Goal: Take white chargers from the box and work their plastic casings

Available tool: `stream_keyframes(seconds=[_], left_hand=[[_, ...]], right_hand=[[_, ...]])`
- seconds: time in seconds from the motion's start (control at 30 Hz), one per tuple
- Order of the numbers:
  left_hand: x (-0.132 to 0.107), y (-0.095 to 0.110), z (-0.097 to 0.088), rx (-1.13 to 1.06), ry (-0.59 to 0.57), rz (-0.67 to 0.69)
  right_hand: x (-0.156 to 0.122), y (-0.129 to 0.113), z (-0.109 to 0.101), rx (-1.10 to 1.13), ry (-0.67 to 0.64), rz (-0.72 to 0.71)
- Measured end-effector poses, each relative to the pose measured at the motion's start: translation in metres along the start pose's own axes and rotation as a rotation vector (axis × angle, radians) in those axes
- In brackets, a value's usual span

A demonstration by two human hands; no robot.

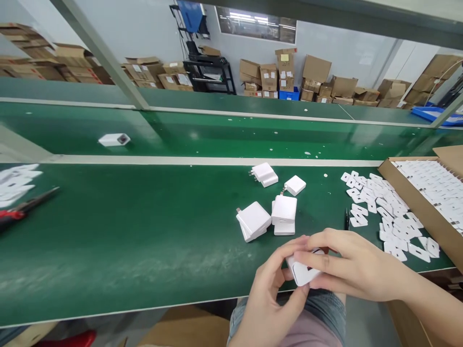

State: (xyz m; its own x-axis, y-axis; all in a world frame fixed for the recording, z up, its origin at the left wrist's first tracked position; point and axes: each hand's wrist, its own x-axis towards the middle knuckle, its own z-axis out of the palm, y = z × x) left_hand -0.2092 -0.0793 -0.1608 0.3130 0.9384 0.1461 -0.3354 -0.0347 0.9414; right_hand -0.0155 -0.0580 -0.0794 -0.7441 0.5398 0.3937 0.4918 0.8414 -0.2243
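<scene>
Between my two hands, above the front edge of the green bench, is a white charger (pixel 303 273) with a dark slot showing on its face. My left hand (pixel 273 282) grips it from the left, fingers curled over the far side and thumb underneath. From the right, my right hand (pixel 349 264) closes on the same charger, its fingers over the top face. Just beyond lie several white plug chargers: a stacked pair (pixel 254 219), another stack (pixel 284 212), a single one (pixel 295 185) and one with its prongs pointing left (pixel 265 174).
Many small white plates (pixel 394 212) are scattered at right, beside a cardboard box (pixel 427 193) of white parts. A black pen-like tool (pixel 347 219) lies near them. Red-handled pliers (pixel 25 208) rest at far left. One white charger (pixel 114 140) sits on the conveyor belt (pixel 202 137).
</scene>
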Motion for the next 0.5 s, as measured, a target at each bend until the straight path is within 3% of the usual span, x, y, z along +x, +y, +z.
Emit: stream_keyframes(seconds=[0.17,0.37,0.5], left_hand=[[0.003,0.003,0.001,-0.154,-0.04,0.009],[0.008,-0.001,0.005,-0.2,0.045,0.027],[0.008,-0.007,0.005,-0.126,0.053,0.051]], right_hand=[[-0.009,0.006,0.011,0.256,0.015,0.108],[-0.023,0.009,0.024,0.826,0.091,0.591],[-0.026,0.004,0.038,1.144,0.131,0.697]])
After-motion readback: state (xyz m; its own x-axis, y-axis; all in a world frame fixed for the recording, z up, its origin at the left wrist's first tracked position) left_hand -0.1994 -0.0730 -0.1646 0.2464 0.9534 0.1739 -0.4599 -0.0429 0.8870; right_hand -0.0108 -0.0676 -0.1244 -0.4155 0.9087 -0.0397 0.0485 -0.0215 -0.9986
